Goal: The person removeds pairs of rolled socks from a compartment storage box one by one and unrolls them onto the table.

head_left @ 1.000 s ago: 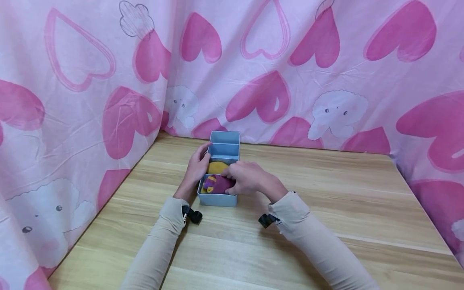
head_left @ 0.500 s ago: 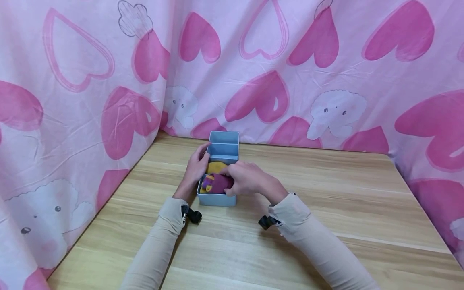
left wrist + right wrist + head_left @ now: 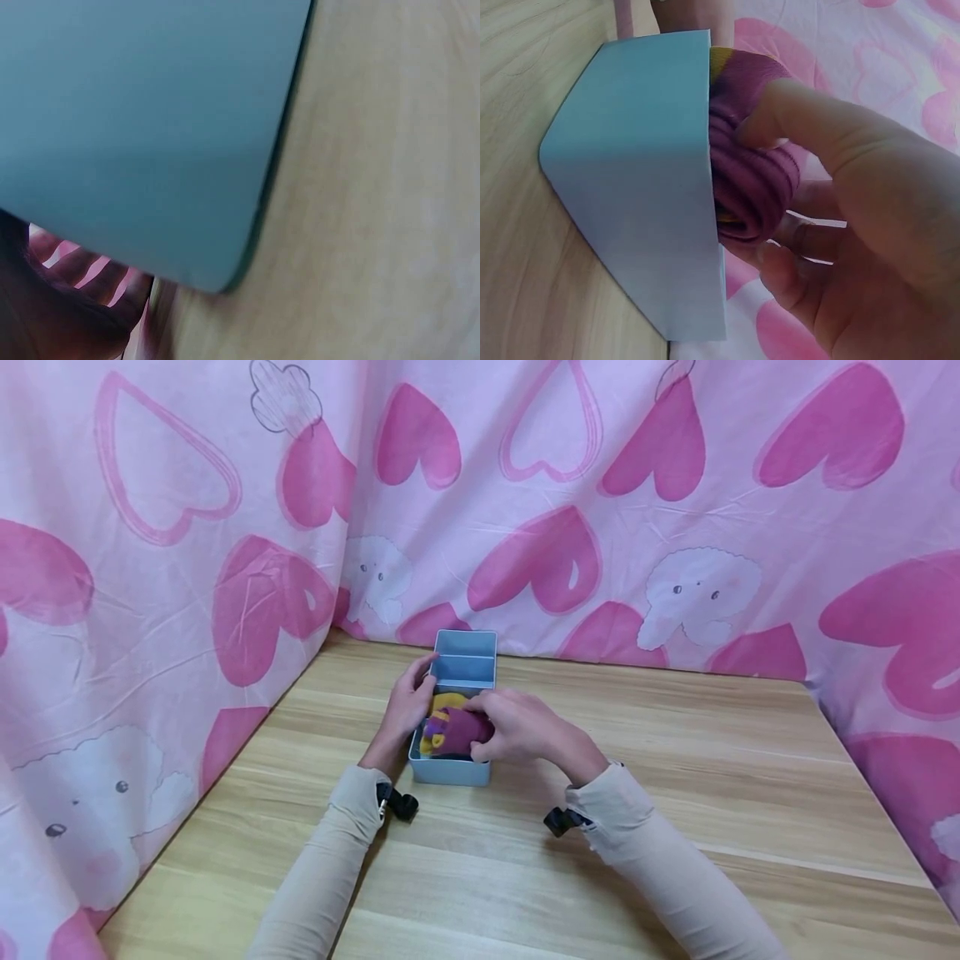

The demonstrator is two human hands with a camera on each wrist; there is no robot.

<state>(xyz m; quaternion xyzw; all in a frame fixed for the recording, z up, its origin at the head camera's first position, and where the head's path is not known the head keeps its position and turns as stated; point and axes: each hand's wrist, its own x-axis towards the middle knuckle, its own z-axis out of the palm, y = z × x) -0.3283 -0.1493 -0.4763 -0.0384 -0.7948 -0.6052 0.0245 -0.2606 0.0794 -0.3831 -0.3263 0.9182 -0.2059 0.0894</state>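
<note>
The right hand (image 3: 519, 727) pinches a rolled sock (image 3: 462, 732), its underside hidden inside the box (image 3: 450, 773), a yellow cloth (image 3: 447, 700) partly covered beyond it, while the left hand (image 3: 409, 700), fingers loosely straight, touches the box's left side.

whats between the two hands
In the head view, between the left hand and the right hand lie a yellow cloth in the blue-grey box and the rolled purple cloth, which the right hand grips.

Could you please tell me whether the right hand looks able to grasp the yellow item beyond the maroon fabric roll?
Probably not yet: the right hand holds the maroon fabric roll, which partly hides the yellow item.
</note>
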